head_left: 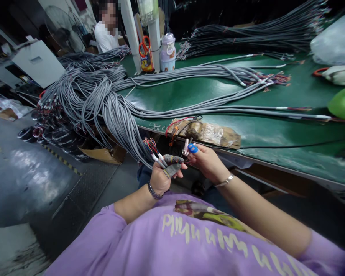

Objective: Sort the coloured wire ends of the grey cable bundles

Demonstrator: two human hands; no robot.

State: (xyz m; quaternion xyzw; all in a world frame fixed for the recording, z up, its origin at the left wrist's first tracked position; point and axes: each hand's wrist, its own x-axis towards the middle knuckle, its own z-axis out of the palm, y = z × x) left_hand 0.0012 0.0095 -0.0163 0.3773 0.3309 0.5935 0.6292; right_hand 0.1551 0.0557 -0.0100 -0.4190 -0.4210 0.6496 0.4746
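Observation:
My left hand (pixel 161 177) is closed around the ends of grey cables (pixel 159 160), with grey covers on its thumb and a finger. Stripped white ends and thin coloured wires (pixel 150 144) stick up out of that grip. Close beside it on the right, my right hand (pixel 208 161) is pinched together, a blue finger cot (pixel 193 148) on its thumb. Thin dark and red strands show between the two hands, but what the right fingertips hold is too small to tell. A taped cardboard block (pixel 212 134) lies on the table edge just beyond.
A big heap of grey cables (pixel 100 99) hangs over the green table's (pixel 161 92) left side. Further back are black cables (pixel 247 36), a lilac bottle (pixel 168 53) and orange-handled scissors (pixel 144 46). A green handle (pixel 343 101) is at right. A person (pixel 106 34) is behind.

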